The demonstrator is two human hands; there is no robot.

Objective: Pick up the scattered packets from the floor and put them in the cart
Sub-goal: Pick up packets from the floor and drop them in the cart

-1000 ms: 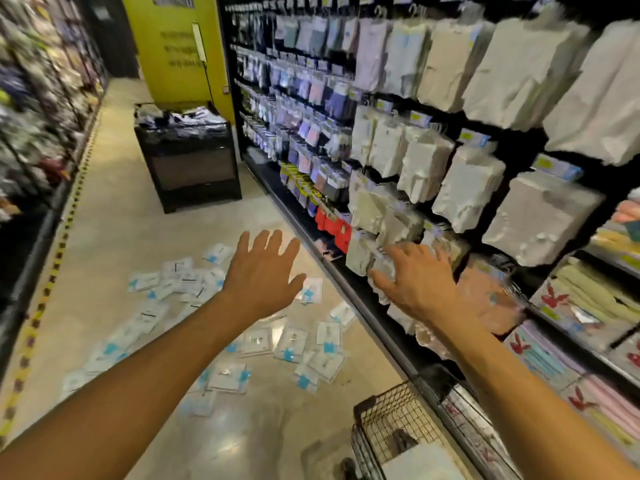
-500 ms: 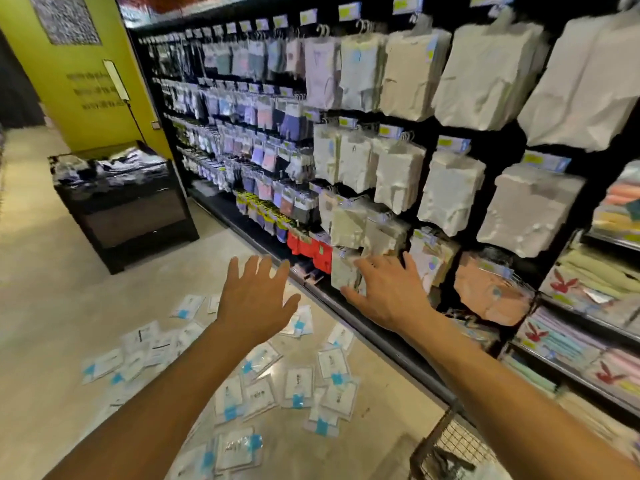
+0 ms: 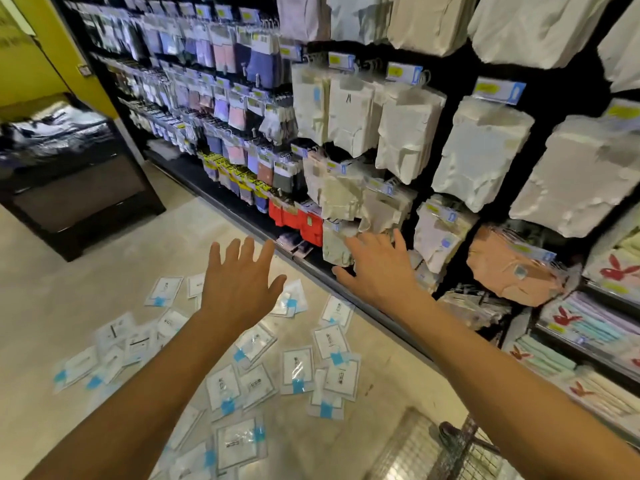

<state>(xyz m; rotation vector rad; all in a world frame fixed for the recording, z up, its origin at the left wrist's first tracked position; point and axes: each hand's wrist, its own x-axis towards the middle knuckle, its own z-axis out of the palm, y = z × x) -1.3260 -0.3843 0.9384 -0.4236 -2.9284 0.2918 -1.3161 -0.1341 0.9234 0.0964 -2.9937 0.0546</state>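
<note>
White packets (image 3: pixel 298 370) on floor (image 3: pixel 52 289) below left hand (image 3: pixel 239 285)

We see flat clear plastic packets with blue tabs (image 3: pixel 298 372) scattered on the beige polished floor (image 3: pixel 69 282), centre to near left. A metal wire cart (image 3: pixel 464 452) stands near right, beside the nearest packets. A tall black rack of hanging bagged garments (image 3: pixel 450 81) runs along the right, near to far. A black boxy display bin (image 3: pixel 79 199) is far left, with a yellow wall (image 3: pixel 31 74) behind it. Our left hand (image 3: pixel 239 285) is over the packets and our right hand (image 3: pixel 377 271) is before the rack's low rows.
</note>
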